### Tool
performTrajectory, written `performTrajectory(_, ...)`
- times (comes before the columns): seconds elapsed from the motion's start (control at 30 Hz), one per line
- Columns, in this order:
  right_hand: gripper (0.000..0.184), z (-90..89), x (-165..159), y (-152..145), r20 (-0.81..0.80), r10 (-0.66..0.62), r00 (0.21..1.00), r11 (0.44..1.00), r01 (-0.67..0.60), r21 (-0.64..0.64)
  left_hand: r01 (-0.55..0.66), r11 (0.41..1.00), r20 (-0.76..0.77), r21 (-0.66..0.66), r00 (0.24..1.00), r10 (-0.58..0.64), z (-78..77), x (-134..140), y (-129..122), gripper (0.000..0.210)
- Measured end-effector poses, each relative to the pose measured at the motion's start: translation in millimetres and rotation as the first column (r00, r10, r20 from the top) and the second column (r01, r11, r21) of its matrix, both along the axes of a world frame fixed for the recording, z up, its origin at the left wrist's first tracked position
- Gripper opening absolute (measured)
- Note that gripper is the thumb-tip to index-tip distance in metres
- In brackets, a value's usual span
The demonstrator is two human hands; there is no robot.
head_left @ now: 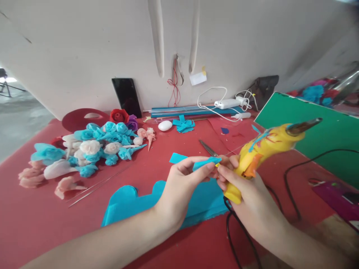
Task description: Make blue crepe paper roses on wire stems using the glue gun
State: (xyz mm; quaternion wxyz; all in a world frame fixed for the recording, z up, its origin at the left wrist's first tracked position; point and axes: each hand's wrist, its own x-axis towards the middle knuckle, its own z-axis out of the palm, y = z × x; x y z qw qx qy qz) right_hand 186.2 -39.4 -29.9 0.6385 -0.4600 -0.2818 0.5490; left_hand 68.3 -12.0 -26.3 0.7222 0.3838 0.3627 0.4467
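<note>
Between the fingers of my left hand (183,179) is a folded strip of blue crepe paper (206,163). My right hand (246,186) is closed around the handle of a yellow glue gun (260,145), whose metal nozzle points up and to the right. The fingertips of my right hand meet the end of the strip, where a small yellow bit shows. Below both hands lie larger cut sheets of blue crepe paper (134,205), partly hidden by my left arm. A small blue piece (178,158) rests just behind my left hand.
Finished paper flowers (92,147) in blue, white and pink are heaped at left. Scissors (208,148), blue scraps (183,124) and a white egg-shaped thing (165,126) lie behind the hands. A green board (316,138) stands at right, with the black cord (288,186) before it.
</note>
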Motion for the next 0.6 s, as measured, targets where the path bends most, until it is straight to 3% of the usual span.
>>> performTrajectory(0.27, 0.042, -7.0, 1, 5, -0.007, -0.066, 0.998, 0.998, 0.066, 0.007, -0.053, 0.998, 0.020, -0.030, 0.998, 0.053, -11.4, 11, 0, 0.009)
performTrajectory(0.6, 0.040, -7.7, 0, 8, -0.014, -0.075, 0.997, 0.996, 0.075, 0.037, -0.086, 0.996, -0.027, 0.014, 0.996, 0.086, -15.1, 10, 1, 0.012)
